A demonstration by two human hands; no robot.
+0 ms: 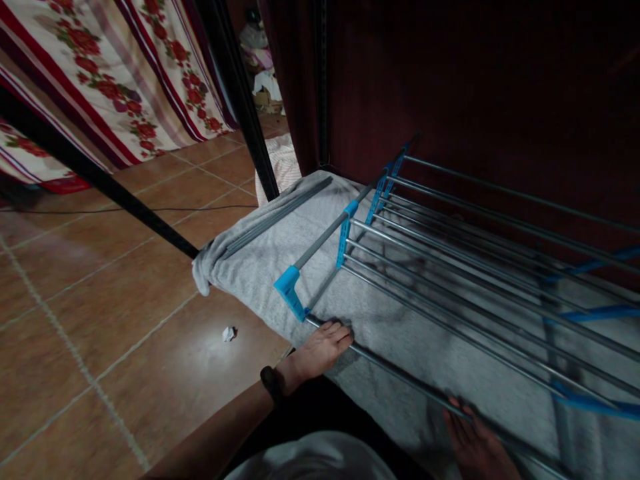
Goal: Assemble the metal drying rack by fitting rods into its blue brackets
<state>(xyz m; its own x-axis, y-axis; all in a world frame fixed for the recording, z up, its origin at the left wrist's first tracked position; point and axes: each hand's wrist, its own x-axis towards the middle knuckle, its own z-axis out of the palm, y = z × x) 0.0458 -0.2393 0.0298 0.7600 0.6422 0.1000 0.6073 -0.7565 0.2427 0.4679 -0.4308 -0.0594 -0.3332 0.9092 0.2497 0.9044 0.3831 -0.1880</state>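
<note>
A clothes drying rack (390, 235) with grey metal tubes and blue plastic joints lies on a grey blanket. Along its near side runs a long metal tube (395, 374), joined at its left end to a blue corner piece (289, 288). My left hand (323, 348), with a dark band at the wrist, is closed over this tube just right of the corner piece. Farther right, in dim light, my right hand (477, 440) has its fingers around the same tube. Part of that hand is cut off by the lower edge.
Loose grey tubes (280, 215) lie on the blanket (250, 280) at the far left. Black metal posts (245, 100) frame the bed-like surface. A crumpled white scrap (229, 333) and a dark cable (190, 209) lie on the tiled floor. A floral curtain (105, 73) hangs behind.
</note>
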